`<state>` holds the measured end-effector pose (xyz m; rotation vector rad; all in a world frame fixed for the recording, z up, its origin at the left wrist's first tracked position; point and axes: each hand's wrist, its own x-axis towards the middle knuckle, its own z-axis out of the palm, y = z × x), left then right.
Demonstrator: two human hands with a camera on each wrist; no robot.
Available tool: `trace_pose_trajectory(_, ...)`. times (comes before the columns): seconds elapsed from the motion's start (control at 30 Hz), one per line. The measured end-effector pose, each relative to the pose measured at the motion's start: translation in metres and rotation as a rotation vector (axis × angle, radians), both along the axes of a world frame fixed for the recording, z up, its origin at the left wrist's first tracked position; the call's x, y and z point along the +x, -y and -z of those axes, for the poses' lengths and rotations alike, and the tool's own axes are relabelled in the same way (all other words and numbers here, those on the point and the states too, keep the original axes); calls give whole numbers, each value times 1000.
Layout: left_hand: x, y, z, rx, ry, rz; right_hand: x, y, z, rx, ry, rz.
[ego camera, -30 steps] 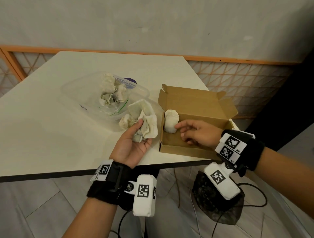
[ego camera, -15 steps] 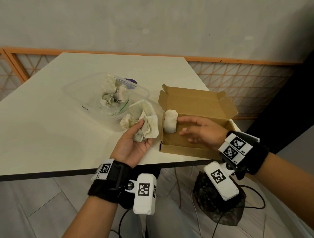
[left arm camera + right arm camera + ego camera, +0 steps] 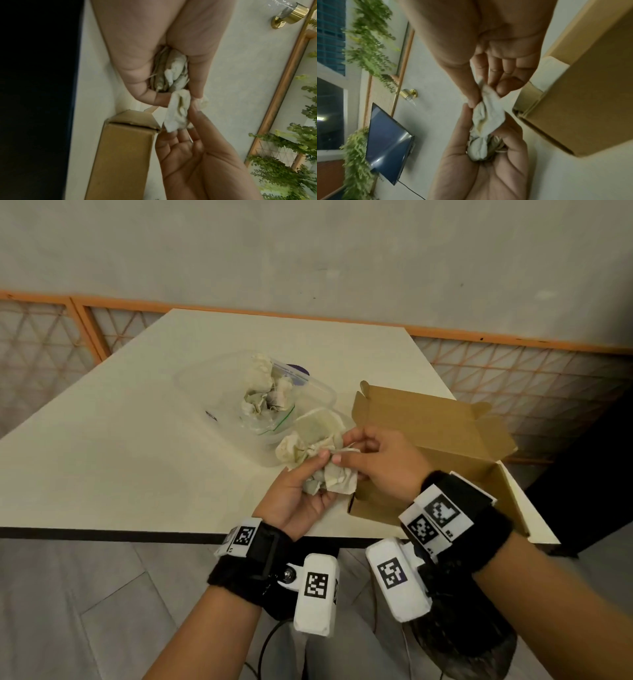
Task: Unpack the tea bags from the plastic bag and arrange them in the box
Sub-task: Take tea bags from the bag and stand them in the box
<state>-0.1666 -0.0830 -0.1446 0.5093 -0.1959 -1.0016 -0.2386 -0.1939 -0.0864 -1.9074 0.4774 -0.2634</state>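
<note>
Pale and broad, the bench [image 3: 137, 446] carried the plastic bag [image 3: 239, 392] and, just beside it, the open cardboard box [image 3: 445, 433]. Your left hand [image 3: 298, 498] was cupped round a crumpled clump of tea bags [image 3: 329, 477] near the box's front corner, and your right hand [image 3: 380, 463] pinched one tea bag [image 3: 178, 113] at its edge. They looked off-white, creased and limp; I judged them light, soft and easy to tear, best taken by the paper body rather than any string.

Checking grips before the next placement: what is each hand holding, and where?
Left hand cups a tea bag bunch; right hand pinches one tea bag by its top end.
</note>
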Motion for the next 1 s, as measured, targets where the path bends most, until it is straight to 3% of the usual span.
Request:
trace_pose_trajectory(0.27,7,2,7,101,-83,-66,-4,13,3,223,60,72)
trace_pose_trajectory(0.47,5,3,5,111,-74,-50,-15,23,-20,307,160,-39)
trace_pose_trajectory(0.77,1,3,6,170,58,-29,27,29,-27,284,-134,-130)
trace_pose_trajectory(0.9,3,4,6,159,37,-3,32,33,-28,53,23,31)
trace_pose_trajectory(1.0,6,4,4,138,-39,-6,22,38,-37,65,138,55)
